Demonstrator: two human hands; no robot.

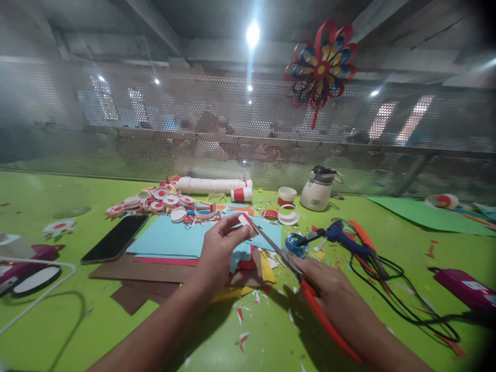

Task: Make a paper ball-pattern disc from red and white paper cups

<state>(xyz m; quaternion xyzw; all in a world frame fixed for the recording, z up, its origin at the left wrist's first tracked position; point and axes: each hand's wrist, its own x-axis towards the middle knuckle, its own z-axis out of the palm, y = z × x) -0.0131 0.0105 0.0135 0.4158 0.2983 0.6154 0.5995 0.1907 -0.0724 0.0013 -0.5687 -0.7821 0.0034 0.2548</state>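
Observation:
My left hand (222, 245) pinches a small red-and-white paper piece (245, 221) between thumb and fingers, above a stack of light blue paper (166, 237). In my right hand (329, 289) is a pair of scissors with red handles (315, 312). Their blades point up and left, with the tips at the paper piece; whether they are cutting into it I cannot tell. Small red and white scraps (243, 340) lie scattered on the green table below. Just beyond the scissors sits a blue round container (296, 245), and the black nozzle of a blue glue gun (341, 235) rests over it.
A black phone (115, 238) lies left of the papers. Behind are a pile of red-and-white discs (160, 199), a white paper-cup roll (213, 185) and a beige bottle (316, 191). Black cable (403, 305) loops at right, near a purple device (463, 287). A perforated metal panel (155, 150) backs the table.

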